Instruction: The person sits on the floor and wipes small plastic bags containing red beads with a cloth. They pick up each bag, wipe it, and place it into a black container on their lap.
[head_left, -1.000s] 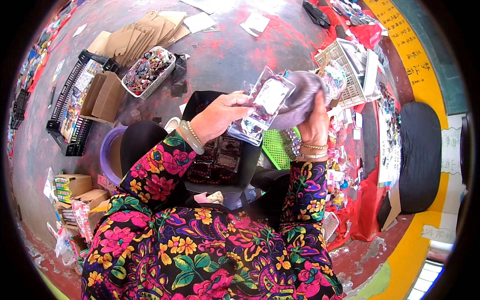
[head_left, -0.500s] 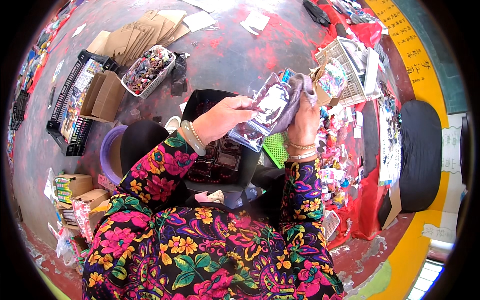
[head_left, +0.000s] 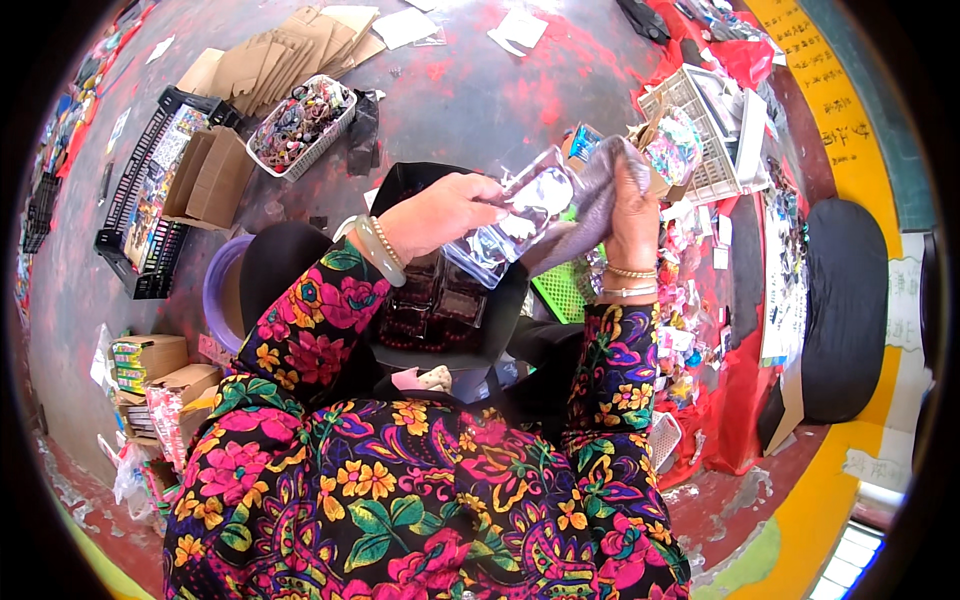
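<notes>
My left hand (head_left: 437, 215) pinches clear, shiny plastic cases (head_left: 542, 195) by their left edge. It is hard to tell whether they are one hinged case or two. In my right hand (head_left: 633, 220) is a bunched grey-purple cloth (head_left: 582, 215), which hangs beside the right edge of the cases. Below my hands sits a black bin (head_left: 490, 335) at my lap. Inside it lie several clear boxes (head_left: 405, 322) with dark red beads in them. Bracelets ring both my wrists.
A white basket (head_left: 290, 165) of small trinkets stands far left, beside a black crate (head_left: 145, 270) and an open cardboard box (head_left: 208, 180). At right are a cream crate (head_left: 725, 180), a green plastic basket (head_left: 562, 292) and a red cloth (head_left: 740, 400). Flattened cardboard (head_left: 280, 60) lies behind.
My right hand has drawn the cloth a little to the right, off the face of the cases. The left hand still holds the cases, now tilted slightly differently.
</notes>
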